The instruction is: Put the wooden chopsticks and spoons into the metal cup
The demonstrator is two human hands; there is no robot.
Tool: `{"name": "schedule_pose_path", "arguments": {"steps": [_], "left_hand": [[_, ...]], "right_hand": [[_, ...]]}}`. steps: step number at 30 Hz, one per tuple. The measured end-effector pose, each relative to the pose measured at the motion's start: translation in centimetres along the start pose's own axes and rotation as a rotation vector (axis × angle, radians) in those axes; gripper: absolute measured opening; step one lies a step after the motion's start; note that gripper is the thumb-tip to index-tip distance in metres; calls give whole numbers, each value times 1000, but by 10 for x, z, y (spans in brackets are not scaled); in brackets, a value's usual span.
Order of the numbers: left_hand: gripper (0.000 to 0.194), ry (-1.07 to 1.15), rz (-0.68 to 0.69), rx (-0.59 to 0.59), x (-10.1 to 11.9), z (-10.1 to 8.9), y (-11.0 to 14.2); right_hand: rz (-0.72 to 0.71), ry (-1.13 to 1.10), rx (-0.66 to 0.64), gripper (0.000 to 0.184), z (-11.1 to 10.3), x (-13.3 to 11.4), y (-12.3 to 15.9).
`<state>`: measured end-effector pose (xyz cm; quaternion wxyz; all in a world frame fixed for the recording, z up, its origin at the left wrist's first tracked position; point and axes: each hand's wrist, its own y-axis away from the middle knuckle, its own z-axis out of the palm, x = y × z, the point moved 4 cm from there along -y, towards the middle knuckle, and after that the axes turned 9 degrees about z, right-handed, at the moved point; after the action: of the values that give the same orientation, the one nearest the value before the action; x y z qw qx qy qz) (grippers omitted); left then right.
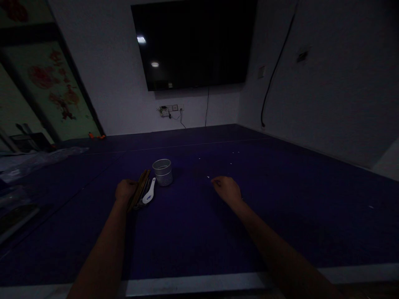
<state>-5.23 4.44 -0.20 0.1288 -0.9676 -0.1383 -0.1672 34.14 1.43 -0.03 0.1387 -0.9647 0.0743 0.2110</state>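
Note:
My left hand is closed at the side of a bundle of wooden chopsticks, its fingers against them and partly hidden. A white soup spoon with a blue mark on its bowl lies slantwise right beside the chopsticks. Dark, thin pieces under the spoon are too dim to name. Behind the spoon, a silver metal cup stands upright. Over to the right, my right hand is in a pinch low over the table, its fingertips close to a small white scrap. Whatever the pinch holds is too small to make out.
More tiny white scraps are scattered on the dark blue tabletop. Clear plastic wrapping lies at the left. The table's pale front edge runs below my arms. A television hangs on the far wall.

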Motion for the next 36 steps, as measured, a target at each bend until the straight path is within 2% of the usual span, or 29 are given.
{"name": "schedule_pose_path", "arguments": {"steps": [4,8,20,36], "left_hand": [[39,10,-10,-90,11,-2,9],[52,-83,-40,-121,24,-6,17],[51,-222,39,-127,35,-2,22],[42,-284,26,-91,42,-3,22]], "right_hand": [[-10,-2,9,27,0,1,0],[-18,-10,9,27,0,-1,1],[29,-18,22,28,-4,1,-1],[9,-21,15,27,-4,-1,1]]}}
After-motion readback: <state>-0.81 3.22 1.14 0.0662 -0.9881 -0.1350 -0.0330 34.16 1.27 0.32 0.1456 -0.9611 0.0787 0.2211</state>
